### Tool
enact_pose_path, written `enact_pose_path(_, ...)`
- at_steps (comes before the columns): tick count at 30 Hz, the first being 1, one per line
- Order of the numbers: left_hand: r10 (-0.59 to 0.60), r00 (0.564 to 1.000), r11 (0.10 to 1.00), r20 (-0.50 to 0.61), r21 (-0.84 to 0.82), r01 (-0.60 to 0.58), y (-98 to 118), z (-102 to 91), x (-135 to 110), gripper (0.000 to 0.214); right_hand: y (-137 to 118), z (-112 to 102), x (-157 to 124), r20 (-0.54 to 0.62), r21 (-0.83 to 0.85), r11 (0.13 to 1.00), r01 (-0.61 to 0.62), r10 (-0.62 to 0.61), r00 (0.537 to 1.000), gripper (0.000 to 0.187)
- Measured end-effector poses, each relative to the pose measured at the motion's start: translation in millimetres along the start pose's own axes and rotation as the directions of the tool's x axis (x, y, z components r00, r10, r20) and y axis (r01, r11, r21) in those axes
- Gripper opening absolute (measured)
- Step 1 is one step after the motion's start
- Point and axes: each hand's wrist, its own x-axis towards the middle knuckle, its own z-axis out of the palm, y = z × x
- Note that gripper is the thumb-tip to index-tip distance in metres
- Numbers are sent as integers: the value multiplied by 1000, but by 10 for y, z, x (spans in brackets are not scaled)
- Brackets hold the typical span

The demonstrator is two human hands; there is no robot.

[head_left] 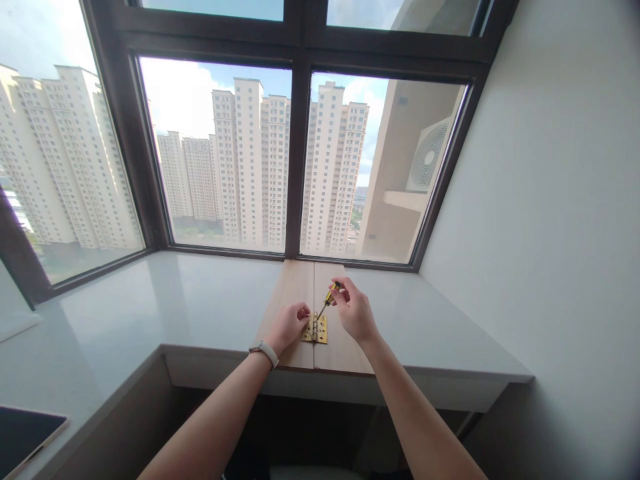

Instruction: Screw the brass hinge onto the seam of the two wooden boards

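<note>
A brass-coloured hinge (323,331) lies opened flat across the seam between two light wooden boards (295,283). In my right hand (356,310) is a screwdriver (333,293) with a yellow and black handle, pinched by the fingers. Its shaft slants down to the left, and the tip is at the upper middle of the hinge. My left hand (289,327) rests at the hinge's left leaf, thumb and fingers curled together at its upper edge. What those fingers pinch is hidden or too small to make out. A watch with a pale strap is on the left wrist.
The boards lie on a white windowsill counter (215,300) with its front edge close to my forearms. A dark-screened device (27,437) sits at the lower left. Behind stands a dark-framed window (295,167); a white wall (540,200) bounds the right.
</note>
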Motion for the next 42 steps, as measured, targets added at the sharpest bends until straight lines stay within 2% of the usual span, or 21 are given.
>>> enact_pose_path(9, -19, 1000, 996, 15, -91, 20, 22, -3, -9, 8, 68, 247, 159, 46, 14, 999, 33, -34, 998, 28)
enact_pose_path(18, 4, 1000, 995, 27, -99, -1, -42, 12, 0, 9, 130, 269, 245, 94, 44, 998, 43, -47, 994, 27)
enact_pose_path(22, 1, 1000, 996, 27, -92, 2, -30, 5, -3, 7, 142, 250, 319, 174, 69, 996, 48, -60, 983, 27)
enact_pose_path(29, -14, 1000, 994, 28, -105, 17, -9, -11, 5, 7, 122, 181, 487, 336, 63, 994, 91, -107, 936, 29)
enact_pose_path(33, -30, 999, 994, 30, -101, 32, -6, -8, 21, 8, 126, 199, 538, 318, 30, 997, 70, -76, 945, 28)
enact_pose_path(37, -30, 998, 992, 53, -117, 36, 0, 2, 28, 9, 105, 262, 530, 245, -59, 996, 66, -50, 968, 24)
enact_pose_path(42, -6, 997, 993, 72, -120, 14, -10, 12, 27, 7, 42, 330, 495, 177, -85, 990, 112, -96, 979, 26)
